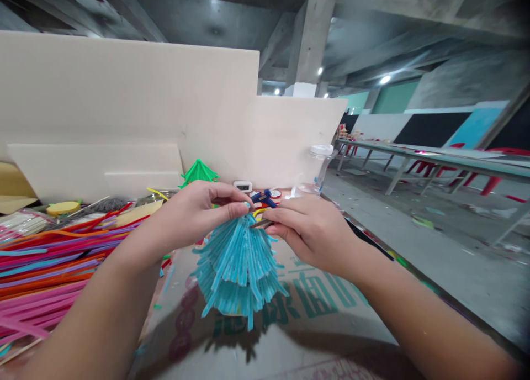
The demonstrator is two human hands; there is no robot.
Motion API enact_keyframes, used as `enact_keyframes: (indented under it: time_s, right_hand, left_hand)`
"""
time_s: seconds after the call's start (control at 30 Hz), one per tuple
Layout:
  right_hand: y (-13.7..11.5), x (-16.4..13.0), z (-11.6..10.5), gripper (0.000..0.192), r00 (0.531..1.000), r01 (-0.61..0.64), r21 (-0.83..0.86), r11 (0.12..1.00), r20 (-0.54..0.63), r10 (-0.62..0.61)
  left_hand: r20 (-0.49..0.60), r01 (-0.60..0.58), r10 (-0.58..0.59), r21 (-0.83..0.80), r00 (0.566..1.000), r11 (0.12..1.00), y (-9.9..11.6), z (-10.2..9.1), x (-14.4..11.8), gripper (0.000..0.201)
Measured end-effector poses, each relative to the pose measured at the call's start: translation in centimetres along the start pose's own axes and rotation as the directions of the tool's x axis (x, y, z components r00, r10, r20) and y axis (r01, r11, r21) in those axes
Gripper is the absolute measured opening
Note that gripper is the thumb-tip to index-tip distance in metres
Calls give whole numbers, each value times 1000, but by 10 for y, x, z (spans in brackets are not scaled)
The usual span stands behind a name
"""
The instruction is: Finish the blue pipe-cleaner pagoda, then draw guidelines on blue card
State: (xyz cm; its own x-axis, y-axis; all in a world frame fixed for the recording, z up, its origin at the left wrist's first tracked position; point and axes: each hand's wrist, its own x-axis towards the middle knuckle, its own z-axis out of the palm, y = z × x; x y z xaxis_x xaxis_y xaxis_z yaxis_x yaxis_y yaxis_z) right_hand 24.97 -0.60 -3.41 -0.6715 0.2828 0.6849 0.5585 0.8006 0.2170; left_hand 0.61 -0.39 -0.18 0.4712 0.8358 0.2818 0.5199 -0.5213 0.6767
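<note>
A blue tree-shaped craft [237, 269] made of layered pipe-cleaner strands hangs above a printed cardboard sheet [314, 313]. My left hand [199, 209] pinches its top from the left. My right hand [308, 231] pinches the same top from the right, with a thin dark stick and a yellow strand [260, 211] at the fingertips. Both hands are closed on the tip of the tree.
A heap of pink, red, orange and purple pipe cleaners [45, 269] lies at the left. A green tree craft [199, 173] stands behind, against white foam boards [124, 109]. A clear lidded jar [318, 167] and small items sit at the back. Long tables [434, 159] stand far right.
</note>
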Motion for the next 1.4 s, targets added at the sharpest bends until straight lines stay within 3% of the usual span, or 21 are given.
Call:
enact_keyframes:
  time_s: [0.7, 1.0, 1.2, 1.4]
  right_hand:
    - [0, 3, 1, 24, 998, 42, 27, 999, 47, -43]
    - [-1, 3, 4, 24, 997, 73, 1, 997, -33, -73]
    - [0, 1, -6, 25, 1000, -5, 48, 999, -30, 6]
    - [1, 0, -8, 28, 1000, -5, 22, 1000, 19, 5]
  left_hand:
    - [21, -16, 16, -3, 1000, 1000, 1, 0, -1, 30]
    - [28, -14, 14, -14, 1000, 1000, -3, 0, -1, 32]
    - [10, -12, 12, 16, 1000, 1000, -1, -1, -1, 30]
    - [-9, -34, 34, 11, 999, 999, -6, -1, -1, 28]
